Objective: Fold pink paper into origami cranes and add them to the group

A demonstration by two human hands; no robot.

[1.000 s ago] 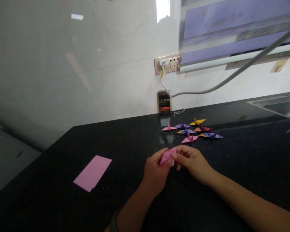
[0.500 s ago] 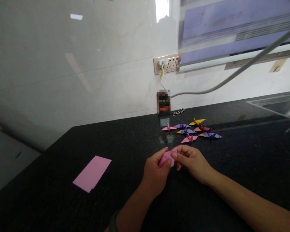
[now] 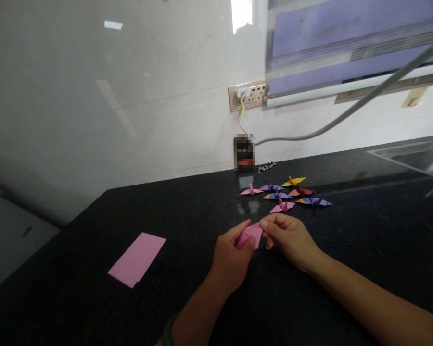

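Observation:
A small folded piece of pink paper (image 3: 251, 234) is held between both hands above the black counter. My left hand (image 3: 233, 257) is closed on its left side, with the thumb across the front. My right hand (image 3: 290, 240) pinches the upper right corner between thumb and forefinger. Just beyond the hands stand several origami cranes: a pink crane (image 3: 282, 206) nearest, a yellow crane (image 3: 294, 181) at the back, a purple crane (image 3: 313, 201) to the right and a smaller pink crane (image 3: 251, 190) to the left.
A stack of pink paper sheets (image 3: 137, 260) lies on the black counter (image 3: 180, 206) to the left. A phone-like, blurred-out object (image 3: 244, 154) leans at the wall, below a socket (image 3: 248, 95) with a plugged-in cable. A sink edge (image 3: 407, 166) shows at the right.
My right thumb has slid from the paper's face up to its upper right corner, uncovering more of the pink surface. My left hand keeps its hold.

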